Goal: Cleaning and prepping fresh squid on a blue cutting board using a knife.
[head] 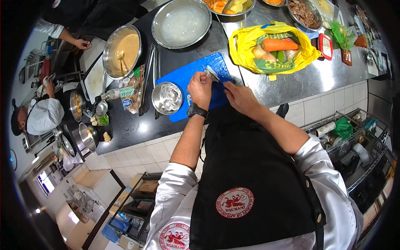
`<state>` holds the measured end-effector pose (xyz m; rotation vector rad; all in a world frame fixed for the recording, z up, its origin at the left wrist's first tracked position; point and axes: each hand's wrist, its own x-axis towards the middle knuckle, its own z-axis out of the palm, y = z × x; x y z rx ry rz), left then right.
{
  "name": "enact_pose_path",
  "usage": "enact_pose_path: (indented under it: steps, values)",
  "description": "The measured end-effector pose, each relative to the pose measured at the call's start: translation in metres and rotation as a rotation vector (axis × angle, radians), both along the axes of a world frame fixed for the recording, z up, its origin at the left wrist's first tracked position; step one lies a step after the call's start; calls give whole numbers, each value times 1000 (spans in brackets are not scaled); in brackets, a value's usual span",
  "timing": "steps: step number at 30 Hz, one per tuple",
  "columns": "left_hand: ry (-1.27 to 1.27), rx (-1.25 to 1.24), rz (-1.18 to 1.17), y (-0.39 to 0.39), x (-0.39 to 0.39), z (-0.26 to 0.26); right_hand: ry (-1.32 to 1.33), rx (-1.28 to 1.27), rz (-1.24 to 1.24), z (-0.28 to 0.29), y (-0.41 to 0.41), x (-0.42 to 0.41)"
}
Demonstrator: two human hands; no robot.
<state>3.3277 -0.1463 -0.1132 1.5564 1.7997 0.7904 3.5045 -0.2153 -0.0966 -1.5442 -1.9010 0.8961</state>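
My left hand (200, 87), with a black watch at its wrist, pinches a pale, whitish piece of seafood (208, 69), possibly squid. My right hand (242, 97) grips a small knife (215, 76), its blade against or just beside the pale piece; the handle is mostly hidden by my fingers. Both hands are over a wet blue cutting board (193, 70). Left of my left hand, a small steel bowl (154, 99) sits partly on the board, holding glossy white and greyish pieces (170, 97).
A large steel bowl of cloudy liquid (181, 25) stands beyond the board. To its left are a bowl of tan sauce (125, 53), tongs (147, 75) and a shiitake mushroom pack (131, 93). At right sits a yellow bag of vegetables (237, 40). A co-worker's hand (82, 44) shows at upper left.
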Motion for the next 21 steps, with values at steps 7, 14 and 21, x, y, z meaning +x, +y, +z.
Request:
enact_pose_path:
  steps: [7, 14, 21]
  values:
    - [-33, 93, 66, -11, -10, -10, -52, -161, 22, 35, -53, 33]
    - [-634, -43, 180, -12, -29, 23, 94, -163, -2, 55, -61, 58]
    - [-13, -90, -375, 6, -16, 30, 315, -432, -255, 46, -57, 55]
